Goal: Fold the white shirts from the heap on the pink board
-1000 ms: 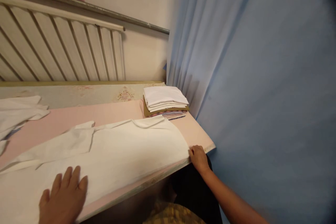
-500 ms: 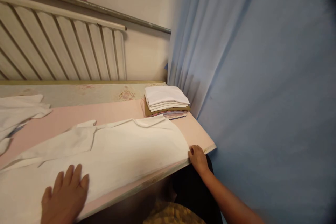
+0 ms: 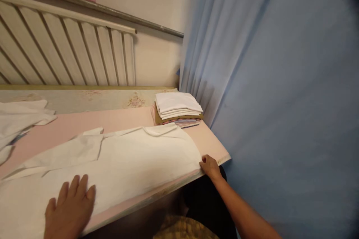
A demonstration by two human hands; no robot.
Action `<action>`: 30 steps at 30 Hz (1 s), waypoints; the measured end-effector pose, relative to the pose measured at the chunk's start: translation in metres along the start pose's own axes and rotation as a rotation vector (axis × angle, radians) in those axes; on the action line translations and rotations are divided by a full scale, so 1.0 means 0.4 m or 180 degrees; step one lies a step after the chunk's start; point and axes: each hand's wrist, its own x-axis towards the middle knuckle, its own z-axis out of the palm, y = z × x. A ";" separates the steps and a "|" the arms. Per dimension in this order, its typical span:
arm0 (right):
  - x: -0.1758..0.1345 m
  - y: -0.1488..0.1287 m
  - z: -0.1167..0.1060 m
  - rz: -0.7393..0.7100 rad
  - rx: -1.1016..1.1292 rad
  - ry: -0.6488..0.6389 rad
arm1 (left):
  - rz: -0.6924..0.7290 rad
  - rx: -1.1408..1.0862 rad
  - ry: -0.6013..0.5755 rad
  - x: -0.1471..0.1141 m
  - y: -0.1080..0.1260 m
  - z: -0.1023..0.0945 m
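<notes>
1. So the white shirt (image 3: 148,157) is spread flat on the worktop (image 3: 211,145), on your side of the stack of folded clothes (image 3: 178,104). I'll use that stack as the landmark.
2. Handling, my guess: light, soft, floppy, pretty much unbreakable. It looks like thin cloth, so it'd wrinkle or slide before it ever tore.
3. Your left hand (image 3: 70,205) is well left of the stack and nearer you, palm down, fingers spread over the shirt. That grip is wide, with nothing pinched.
4. Your right hand (image 3: 210,166) is nearer you than the stack and a bit right of it. Grip's narrow, fingertips curled in and seemingly pinching the shirt's end at its near corner.
5. Best hold, imo: that corner plus the other one nearer the stack, since a single pinch would let the middle sag. A flat palm makes a decent anchor.
6. Watch the shirt's far edge. It's right by the stack's front, can't tell if they touch, so a sideways drag could snag the pile.
7. Curtain (image 3: 266,101) hangs just right of the stack, tight for your right elbow. Bunched clothes (image 3: 19,119) sit well left of it.
</notes>
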 end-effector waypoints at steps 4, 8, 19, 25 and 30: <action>0.022 0.002 0.002 0.0086 0.0007 -0.0160 | -0.0056 0.0059 0.0005 0.001 -0.001 0.005; 0.035 0.000 0.004 0.0048 -0.0023 -0.0309 | -0.0049 0.0110 0.0113 0.002 -0.003 0.013; 0.024 -0.013 0.003 -0.0118 -0.0193 -0.0198 | -0.0022 0.0173 0.0190 -0.002 0.001 0.009; 0.017 -0.020 0.001 -0.0103 -0.0285 -0.0106 | -0.0004 0.0161 0.0189 -0.001 -0.002 0.015; 0.020 -0.023 -0.004 -0.0139 -0.0350 -0.0124 | -0.0051 -0.0134 0.0050 -0.001 0.003 -0.003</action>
